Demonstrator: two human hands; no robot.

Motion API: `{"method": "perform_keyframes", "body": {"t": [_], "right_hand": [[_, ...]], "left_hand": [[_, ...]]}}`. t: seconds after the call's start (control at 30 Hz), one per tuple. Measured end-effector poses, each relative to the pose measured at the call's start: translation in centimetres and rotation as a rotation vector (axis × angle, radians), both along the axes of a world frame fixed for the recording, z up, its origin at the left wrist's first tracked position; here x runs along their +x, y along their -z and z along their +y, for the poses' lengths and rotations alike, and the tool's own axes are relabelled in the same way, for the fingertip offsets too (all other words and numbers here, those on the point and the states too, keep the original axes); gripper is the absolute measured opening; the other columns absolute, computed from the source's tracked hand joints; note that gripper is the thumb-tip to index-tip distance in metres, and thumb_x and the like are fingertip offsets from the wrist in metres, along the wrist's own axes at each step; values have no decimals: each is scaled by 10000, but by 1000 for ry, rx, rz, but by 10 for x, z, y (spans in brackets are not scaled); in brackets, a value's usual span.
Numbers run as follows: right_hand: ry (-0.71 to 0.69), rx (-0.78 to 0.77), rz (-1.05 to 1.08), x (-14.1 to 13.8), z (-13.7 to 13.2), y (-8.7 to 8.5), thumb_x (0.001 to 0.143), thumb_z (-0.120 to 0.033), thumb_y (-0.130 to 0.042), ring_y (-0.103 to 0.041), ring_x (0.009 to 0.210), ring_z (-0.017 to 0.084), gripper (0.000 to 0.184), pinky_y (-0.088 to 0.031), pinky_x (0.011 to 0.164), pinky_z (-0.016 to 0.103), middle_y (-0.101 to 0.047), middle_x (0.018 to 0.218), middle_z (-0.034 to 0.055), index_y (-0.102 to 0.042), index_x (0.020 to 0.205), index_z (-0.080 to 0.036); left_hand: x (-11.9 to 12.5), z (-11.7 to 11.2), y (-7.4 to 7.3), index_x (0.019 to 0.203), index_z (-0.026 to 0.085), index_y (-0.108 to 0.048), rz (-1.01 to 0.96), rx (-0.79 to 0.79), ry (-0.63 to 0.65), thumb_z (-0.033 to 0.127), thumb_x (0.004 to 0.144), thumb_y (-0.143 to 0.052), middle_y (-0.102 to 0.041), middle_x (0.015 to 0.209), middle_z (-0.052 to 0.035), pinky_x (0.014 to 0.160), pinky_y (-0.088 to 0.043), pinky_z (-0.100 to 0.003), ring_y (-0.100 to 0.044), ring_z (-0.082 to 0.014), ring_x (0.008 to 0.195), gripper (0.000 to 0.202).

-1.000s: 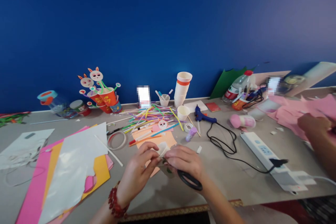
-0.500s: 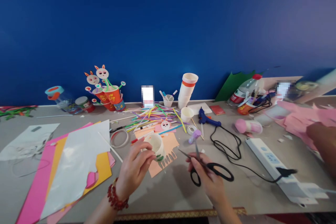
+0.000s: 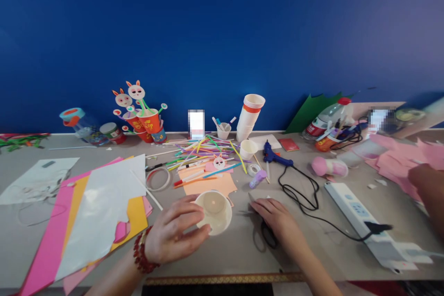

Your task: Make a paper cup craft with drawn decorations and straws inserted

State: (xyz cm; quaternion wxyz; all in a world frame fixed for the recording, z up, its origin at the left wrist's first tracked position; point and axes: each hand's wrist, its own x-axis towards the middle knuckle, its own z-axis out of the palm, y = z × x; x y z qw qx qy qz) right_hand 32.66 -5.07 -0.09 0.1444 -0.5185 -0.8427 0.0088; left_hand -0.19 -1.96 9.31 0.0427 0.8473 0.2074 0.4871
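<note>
1. While the patterned front edge [image 3: 222, 279] of the table runs nearest, a strip of grey tabletop [image 3: 215, 259] lies between it and the working hands.
2. With fingers bent and thumb slightly apart, the left hand [image 3: 178, 231] overlaps the left rim of a white paper cup [image 3: 218, 212], whose round mouth faces the viewer; I cannot tell how firmly it is gripped.
3. Palm down, the right hand [image 3: 274, 217] covers part of the black-handled scissors [image 3: 268, 235], right of the cup; whether it grips them is hidden.
4. Grey tabletop separates cup from scissors. Layered sheets [image 3: 100, 212] bound the room on the left, their edges slanting; a white power strip [image 3: 357, 212] bounds the right.
5. Just beyond the cup lies a peach sheet [image 3: 211, 186], its near edge partly covered by the cup.
6. Farther back, straws [image 3: 208, 147] spread before a leaning cup stack [image 3: 248, 118], near the blue wall [image 3: 215, 41].
</note>
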Motion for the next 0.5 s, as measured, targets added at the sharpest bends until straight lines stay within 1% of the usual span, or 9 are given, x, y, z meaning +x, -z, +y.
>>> {"method": "perform_keyframes", "body": {"t": [0.07,0.13,0.23,0.3,0.33,0.37,0.43,0.47,0.5], "right_hand": [[-6,-14,-7,0,1,0,794,-8,-455,-611,1040,257,506,-516,914,420,-680,1172,92,-620,1227,-212],[14,-29,0,-1,1,-3,798,-12,-443,-602,1064,265,510,-516,918,433,-665,1207,98,-615,1236,-209],[50,-59,86,-10,-2,-17,832,-55,-436,-582,1114,283,460,-493,949,468,-641,1244,114,-620,1224,-210],[43,-122,227,-24,-7,-31,862,-120,-474,-567,1151,283,418,-470,983,466,-622,1267,126,-591,1255,-204],[43,-170,316,-34,-10,-37,879,-196,-527,-547,1189,288,423,-443,1016,471,-601,1296,130,-549,1301,-207],[29,-230,414,-45,-12,-42,859,-298,-611,-522,1227,298,514,-427,1035,467,-570,1336,135,-497,1354,-216],[-62,-363,626,-68,-16,-44,725,-459,-760,-503,1257,328,825,-432,1034,453,-511,1401,146,-399,1429,-225],[-85,-421,709,-79,-17,-43,674,-493,-794,-503,1257,341,914,-430,1034,459,-510,1405,146,-376,1444,-229],[-73,-455,782,-89,-17,-39,659,-502,-803,-509,1251,348,926,-423,1036,469,-525,1392,145,-384,1439,-230]], "left_hand": [[-2,-1,1,1098,188,-597,13,13,18,66,732,-745,-663,898,-18,938,-581,-373,-669,-166,894,413],[-5,-1,5,1076,219,-615,44,27,24,65,733,-746,-659,927,-14,933,-577,-366,-660,-168,924,398],[-9,0,12,1109,261,-613,41,-100,23,120,789,-715,-637,1024,-41,900,-575,-351,-625,-190,1018,364],[-10,2,16,1123,272,-619,45,-197,125,146,840,-665,-601,1097,-74,907,-555,-388,-586,-220,1078,313],[-10,4,17,1117,272,-627,46,-245,198,158,865,-634,-580,1125,-89,916,-541,-414,-563,-239,1104,278],[-9,5,18,1105,269,-637,37,-303,271,171,885,-605,-558,1145,-102,925,-528,-436,-542,-255,1127,243],[-6,7,21,1067,259,-657,-25,-466,374,205,911,-565,-524,1163,-118,944,-507,-455,-504,-277,1168,188],[-4,8,22,1049,260,-663,-67,-560,401,223,916,-559,-512,1173,-117,957,-497,-455,-489,-280,1185,173],[-2,8,24,1045,263,-665,-117,-651,414,245,917,-560,-501,1195,-116,972,-487,-457,-475,-284,1205,167]]}}
